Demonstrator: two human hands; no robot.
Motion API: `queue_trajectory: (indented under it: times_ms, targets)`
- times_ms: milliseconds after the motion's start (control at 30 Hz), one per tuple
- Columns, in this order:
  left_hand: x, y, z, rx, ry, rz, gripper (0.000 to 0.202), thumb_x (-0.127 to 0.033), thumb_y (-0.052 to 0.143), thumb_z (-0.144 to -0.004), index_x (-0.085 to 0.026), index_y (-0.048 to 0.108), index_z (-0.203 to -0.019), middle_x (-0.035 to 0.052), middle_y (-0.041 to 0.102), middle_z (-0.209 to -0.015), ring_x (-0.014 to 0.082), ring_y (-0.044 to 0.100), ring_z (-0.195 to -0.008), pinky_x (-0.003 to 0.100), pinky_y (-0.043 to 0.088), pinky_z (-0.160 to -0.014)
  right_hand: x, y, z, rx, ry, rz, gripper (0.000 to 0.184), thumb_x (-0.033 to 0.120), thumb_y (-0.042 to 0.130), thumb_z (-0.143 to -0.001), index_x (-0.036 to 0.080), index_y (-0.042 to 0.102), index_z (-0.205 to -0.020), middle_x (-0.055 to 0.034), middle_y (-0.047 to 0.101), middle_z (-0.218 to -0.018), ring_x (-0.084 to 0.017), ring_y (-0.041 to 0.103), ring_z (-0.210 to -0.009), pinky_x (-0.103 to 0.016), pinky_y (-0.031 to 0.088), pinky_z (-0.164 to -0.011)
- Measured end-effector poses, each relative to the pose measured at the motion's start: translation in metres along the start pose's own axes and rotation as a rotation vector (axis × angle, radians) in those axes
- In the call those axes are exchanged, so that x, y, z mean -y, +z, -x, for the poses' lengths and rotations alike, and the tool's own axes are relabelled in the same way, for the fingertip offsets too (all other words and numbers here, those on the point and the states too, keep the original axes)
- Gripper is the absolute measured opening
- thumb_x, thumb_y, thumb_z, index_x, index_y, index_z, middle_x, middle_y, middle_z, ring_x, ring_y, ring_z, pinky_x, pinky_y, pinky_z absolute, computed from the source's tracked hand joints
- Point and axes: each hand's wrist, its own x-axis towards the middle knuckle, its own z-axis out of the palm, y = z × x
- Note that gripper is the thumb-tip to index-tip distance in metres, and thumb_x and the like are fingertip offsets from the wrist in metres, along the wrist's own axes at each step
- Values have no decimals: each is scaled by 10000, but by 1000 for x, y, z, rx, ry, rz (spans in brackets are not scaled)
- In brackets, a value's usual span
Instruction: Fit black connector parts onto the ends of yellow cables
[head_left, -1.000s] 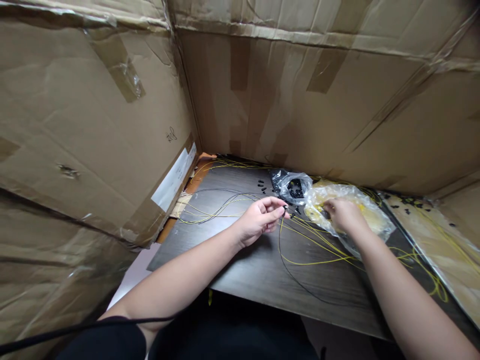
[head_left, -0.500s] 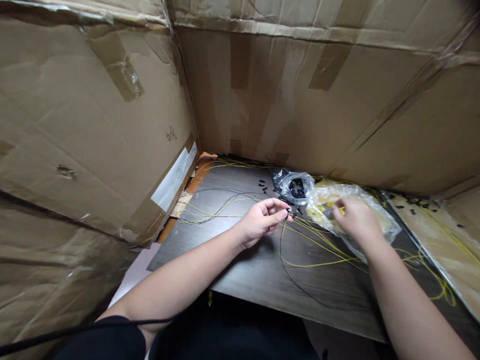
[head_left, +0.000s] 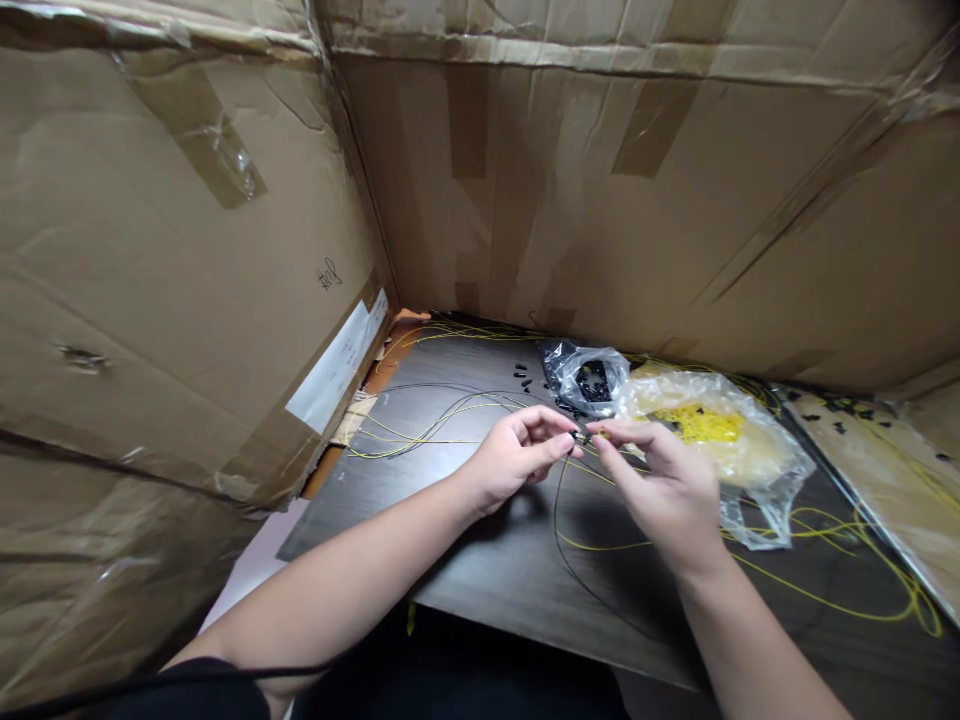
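In the middle of the head view, my left hand [head_left: 523, 452] is closed in a pinch on a small black connector piece [head_left: 578, 438], with thin wire hanging below it. My right hand [head_left: 664, 485] meets it from the right, thumb and forefinger pinching a tiny yellow piece [head_left: 603, 434]. The two small pieces are close together; whether they touch I cannot tell. Behind my right hand lies a clear plastic bag [head_left: 757, 455] with many small yellow pieces [head_left: 701, 424] in it. Another clear bag [head_left: 609, 372] holds small black pieces.
Yellow and dark wires [head_left: 442, 425] loop across the dark wood-grain table [head_left: 480, 560]. Loose black pieces [head_left: 523, 378] lie near the bags. Cardboard walls [head_left: 525, 200] stand at the back and left. More black pieces lie on a pale board [head_left: 870, 470] at the right.
My right hand has come out of the bag of yellow pieces and moved left to my left hand, now pinching a tiny yellow piece. My left hand keeps its pinch.
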Motion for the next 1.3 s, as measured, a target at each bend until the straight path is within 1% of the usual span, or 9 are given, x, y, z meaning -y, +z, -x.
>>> queue_trajectory:
  times_ms: [100, 200, 400, 500, 600, 833, 1033, 1200, 1300]
  targets:
    - [0, 1, 1, -34, -4, -44, 446, -458, 822, -734, -135, 629, -974, 28, 708, -789, 19, 403, -437, 190, 265, -424, -4, 3, 6, -12, 16, -8, 131, 147, 706, -861, 211, 697, -975, -48, 738, -942, -201, 702, -842, -362, 571, -785]
    - [-1, 3, 2, -43, 16, -74, 437, -456, 822, -735, -132, 641, -965, 26, 703, -777, 26, 424, -458, 190, 286, -441, 0, 3, 9, 4, 13, -17, 153, 153, 710, -862, 221, 704, -998, -39, 723, -920, -192, 684, -807, -346, 561, -737]
    - [-1, 5, 3, -32, 59, -93, 369, -409, 820, -752, -130, 663, -936, 37, 704, -787, 60, 539, -556, 200, 403, -553, 6, 1, 9, -32, -38, 24, 176, 139, 731, -858, 235, 713, -1005, -32, 729, -934, -189, 684, -847, -346, 553, -767]
    - [-1, 4, 4, -19, 67, -100, 343, -387, 814, -766, -131, 663, -936, 37, 704, -790, 67, 559, -580, 202, 427, -575, 7, 0, 9, -52, -50, 29, 188, 138, 735, -856, 237, 719, -1014, -33, 729, -918, -190, 684, -836, -346, 552, -750]
    - [1, 4, 4, -15, 73, -110, 332, -381, 808, -774, -130, 666, -940, 40, 703, -791, 71, 567, -591, 202, 436, -579, 8, 0, 10, -38, -52, 32, 188, 146, 720, -869, 243, 722, -1030, -37, 728, -908, -196, 685, -824, -350, 556, -726]
    - [3, 4, 3, 11, 77, -106, 321, -376, 812, -771, -138, 677, -939, 40, 710, -793, 80, 587, -618, 213, 451, -617, 8, 0, 9, -22, -57, 49, 202, 151, 714, -877, 248, 718, -1053, -40, 731, -929, -195, 685, -833, -360, 564, -737]
    - [4, 4, 3, 0, 77, -109, 340, -388, 836, -737, -128, 690, -900, 55, 716, -821, 105, 625, -699, 228, 456, -670, 8, 2, 11, -3, -70, 12, 231, 125, 706, -876, 253, 722, -1068, -45, 731, -944, -200, 684, -849, -373, 566, -746]
    - [3, 4, 4, -33, 70, -155, 357, -396, 854, -709, -105, 700, -845, 56, 707, -770, 87, 581, -634, 215, 417, -613, 7, 2, 13, -1, -59, -52, 261, 91, 703, -866, 250, 731, -1072, -47, 722, -940, -195, 679, -832, -363, 563, -717]
    - [3, 4, 5, -47, 77, -192, 372, -420, 849, -709, -104, 712, -851, 66, 709, -776, 104, 589, -644, 233, 435, -620, 6, 2, 13, -6, -60, -56, 243, 92, 696, -869, 247, 737, -1052, -47, 721, -924, -196, 679, -816, -362, 563, -701]
